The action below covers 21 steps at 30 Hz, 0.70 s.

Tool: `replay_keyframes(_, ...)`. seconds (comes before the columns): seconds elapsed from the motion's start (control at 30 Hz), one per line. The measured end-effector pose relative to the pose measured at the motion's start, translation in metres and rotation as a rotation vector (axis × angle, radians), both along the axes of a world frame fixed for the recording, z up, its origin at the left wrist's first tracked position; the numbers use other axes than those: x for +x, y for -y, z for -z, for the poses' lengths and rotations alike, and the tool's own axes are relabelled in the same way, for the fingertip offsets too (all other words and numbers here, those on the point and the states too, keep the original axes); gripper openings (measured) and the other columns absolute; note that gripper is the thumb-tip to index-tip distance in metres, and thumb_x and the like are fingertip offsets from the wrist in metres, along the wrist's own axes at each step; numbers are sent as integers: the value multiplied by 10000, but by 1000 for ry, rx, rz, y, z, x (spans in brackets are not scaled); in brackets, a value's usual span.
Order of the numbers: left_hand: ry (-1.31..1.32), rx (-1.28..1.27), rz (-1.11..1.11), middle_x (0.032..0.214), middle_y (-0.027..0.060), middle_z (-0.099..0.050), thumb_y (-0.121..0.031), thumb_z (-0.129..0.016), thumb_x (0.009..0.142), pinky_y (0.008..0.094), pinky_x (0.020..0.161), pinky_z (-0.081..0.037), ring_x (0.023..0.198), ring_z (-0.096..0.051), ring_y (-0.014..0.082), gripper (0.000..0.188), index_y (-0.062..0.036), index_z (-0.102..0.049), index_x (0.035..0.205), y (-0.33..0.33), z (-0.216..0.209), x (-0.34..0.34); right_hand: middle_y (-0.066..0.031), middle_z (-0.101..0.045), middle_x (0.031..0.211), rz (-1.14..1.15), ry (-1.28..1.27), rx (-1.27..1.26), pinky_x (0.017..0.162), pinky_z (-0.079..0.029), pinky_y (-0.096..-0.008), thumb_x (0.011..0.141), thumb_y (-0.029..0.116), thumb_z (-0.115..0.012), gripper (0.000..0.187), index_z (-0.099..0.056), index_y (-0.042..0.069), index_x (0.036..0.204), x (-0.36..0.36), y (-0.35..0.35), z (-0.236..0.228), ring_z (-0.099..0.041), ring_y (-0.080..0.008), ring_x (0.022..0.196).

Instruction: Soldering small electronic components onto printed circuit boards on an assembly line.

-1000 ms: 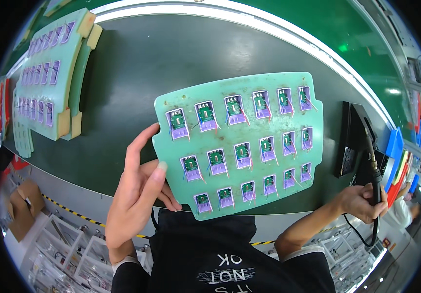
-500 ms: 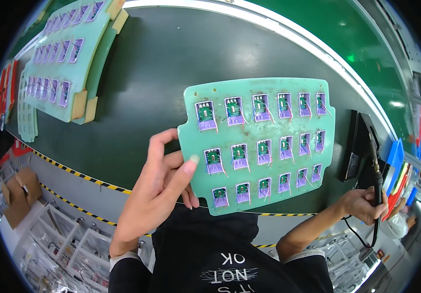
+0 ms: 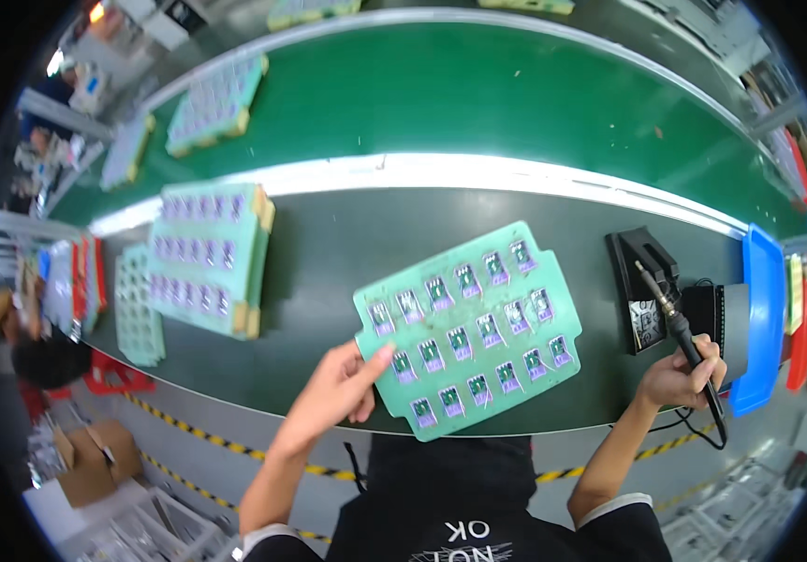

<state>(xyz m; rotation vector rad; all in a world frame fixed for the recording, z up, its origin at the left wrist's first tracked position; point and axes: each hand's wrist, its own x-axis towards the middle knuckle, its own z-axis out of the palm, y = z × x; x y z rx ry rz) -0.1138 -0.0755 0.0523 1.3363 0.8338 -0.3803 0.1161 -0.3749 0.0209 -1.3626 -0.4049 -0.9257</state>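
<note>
A pale green tray [image 3: 558, 279] lies tilted over the dark worktop in front of me, its right side farther from me than its left. Rows of purple-edged pockets in it hold small green circuit boards [image 3: 460, 343] with thin wires. My left hand [image 3: 336, 386] grips the tray's left edge, thumb on top and fingers beneath. In my right hand [image 3: 670, 379] is a black soldering iron [image 3: 686, 337], held like a pen, its metal tip pointing up and away. That tip is beside a black soldering stand [image 3: 621, 281], well to the right of the tray.
A stack of filled green trays [image 3: 199, 229] stands at left, beside an emptier slotted green panel [image 3: 137, 309]. Beyond a white rail [image 3: 422, 171] runs a green belt [image 3: 403, 94] carrying more trays [image 3: 216, 98]. A blue bin [image 3: 752, 347] stands at far right. Cardboard box [image 3: 104, 459] below left.
My view has lifted, showing more of the belt. The tray is lower and turned, right side swung away from me. The soldering iron now leans left, its tip nearer the stand.
</note>
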Motion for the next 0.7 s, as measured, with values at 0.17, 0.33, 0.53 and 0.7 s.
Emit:
replay_keyframes(0.17,41,86,-28,693,22,-556,-368,-491,910,197,458,-384,487,-484,71,369,-12,-561,984,11,-7,-1,-50,-427,521,-83,-77,116,398,-177,-214,786,117,-460,206,-481,-33,645,-3,7,-7,-277,-77,420)
replay_keyframes(0.33,203,-19,-269,1044,50,-557,-276,-494,917,280,819,-443,969,-542,119,304,-32,-493,1100,33,-26,13,-70,-462,539,-116,-94,135,394,-192,-209,794,109,-453,198,-496,-36,666,-15,21,-10,-304,-80,436)
replay_keyframes(0.53,341,-165,-482,1127,46,-522,-242,-512,911,303,856,-447,1021,-531,129,363,-70,-372,1199,37,6,16,-66,-481,581,-195,-203,276,398,-244,-194,824,133,-475,214,-523,-21,683,-29,30,-8,-342,-74,461)
replay_keyframes(0.7,372,-54,-354,1099,84,-570,-205,-530,898,312,841,-465,974,-569,156,347,22,-473,1154,38,7,31,-93,-541,587,-169,-128,283,459,-340,-230,802,79,-475,158,-526,-22,693,-29,46,-7,-365,-84,428)
